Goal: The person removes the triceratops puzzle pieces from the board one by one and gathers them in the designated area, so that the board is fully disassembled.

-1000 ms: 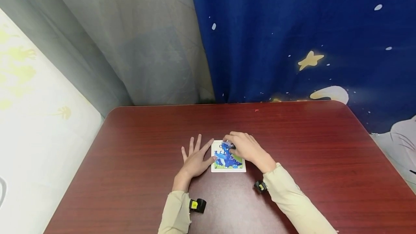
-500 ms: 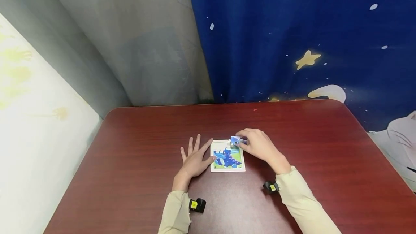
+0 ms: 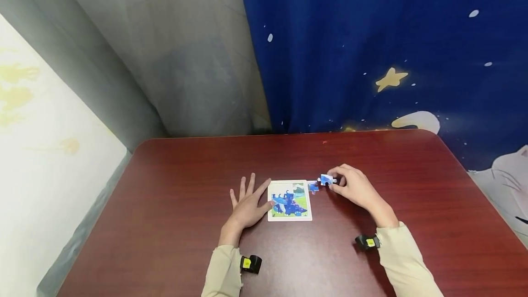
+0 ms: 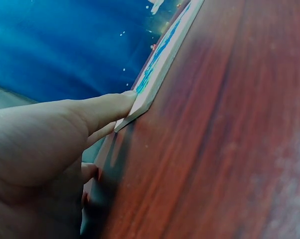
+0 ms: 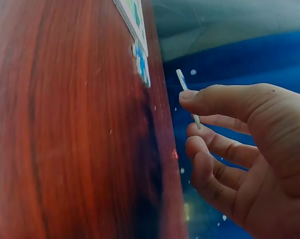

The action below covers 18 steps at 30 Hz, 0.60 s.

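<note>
A square jigsaw puzzle tray [image 3: 289, 219] with a white border and a blue dinosaur picture lies on the table. My left hand [image 3: 246, 209] has its fingers spread beside it, the thumb resting on the left border; the left wrist view also shows this thumb [image 4: 107, 109] on the tray's edge. Between thumb and fingers my right hand [image 3: 358, 188] pinches a blue-and-white puzzle piece [image 3: 327, 179], seen edge-on [image 5: 182, 79] in the right wrist view and raised off the table. Another blue puzzle piece [image 3: 313, 187] lies against the tray's right side. Part of the tray's upper area shows bare white.
The reddish-brown table [image 3: 198, 173] extends around both hands. Behind its far edge hang a grey curtain [image 3: 194, 58] and a blue curtain [image 3: 330, 49] with stars. A small red mark [image 3: 324, 142] is near the far edge.
My right hand has moved from the tray's upper right corner out to the right, carrying a puzzle piece. Another piece now lies beside the tray. My left hand has stayed in place.
</note>
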Tool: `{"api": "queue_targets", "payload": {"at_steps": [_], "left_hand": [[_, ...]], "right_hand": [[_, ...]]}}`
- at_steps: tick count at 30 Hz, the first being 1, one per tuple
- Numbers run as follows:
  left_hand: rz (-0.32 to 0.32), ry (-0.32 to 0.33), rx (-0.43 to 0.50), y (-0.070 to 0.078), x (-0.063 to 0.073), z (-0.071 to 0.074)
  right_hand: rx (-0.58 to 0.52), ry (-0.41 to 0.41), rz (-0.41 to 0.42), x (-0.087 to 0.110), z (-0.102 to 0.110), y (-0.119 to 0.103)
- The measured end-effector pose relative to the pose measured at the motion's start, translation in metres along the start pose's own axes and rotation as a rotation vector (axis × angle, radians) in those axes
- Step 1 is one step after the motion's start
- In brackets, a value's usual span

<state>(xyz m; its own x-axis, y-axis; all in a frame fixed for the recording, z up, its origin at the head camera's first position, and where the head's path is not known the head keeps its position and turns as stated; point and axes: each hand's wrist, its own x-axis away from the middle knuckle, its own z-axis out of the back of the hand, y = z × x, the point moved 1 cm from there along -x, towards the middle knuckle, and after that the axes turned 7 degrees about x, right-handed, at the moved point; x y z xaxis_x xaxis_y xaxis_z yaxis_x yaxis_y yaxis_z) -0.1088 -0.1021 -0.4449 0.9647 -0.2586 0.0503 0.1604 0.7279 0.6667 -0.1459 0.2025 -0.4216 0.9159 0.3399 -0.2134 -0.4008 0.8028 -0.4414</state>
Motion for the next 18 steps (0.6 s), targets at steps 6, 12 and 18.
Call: {"api": "queue_targets", "payload": {"at_steps": [6, 12, 18], "left_hand": [[-0.005, 0.002, -0.005, -0.001, 0.002, 0.000], [0.005, 0.006, -0.016, 0.000, 0.002, 0.001], [0.009, 0.002, -0.007, 0.000, 0.001, 0.000]], "right_hand": [[-0.011, -0.035, -0.028, 0.007, -0.003, 0.007], [-0.025, -0.050, -0.045, 0.006, -0.007, 0.008], [-0.033, -0.054, -0.058, 0.008, -0.010, 0.011]]}}
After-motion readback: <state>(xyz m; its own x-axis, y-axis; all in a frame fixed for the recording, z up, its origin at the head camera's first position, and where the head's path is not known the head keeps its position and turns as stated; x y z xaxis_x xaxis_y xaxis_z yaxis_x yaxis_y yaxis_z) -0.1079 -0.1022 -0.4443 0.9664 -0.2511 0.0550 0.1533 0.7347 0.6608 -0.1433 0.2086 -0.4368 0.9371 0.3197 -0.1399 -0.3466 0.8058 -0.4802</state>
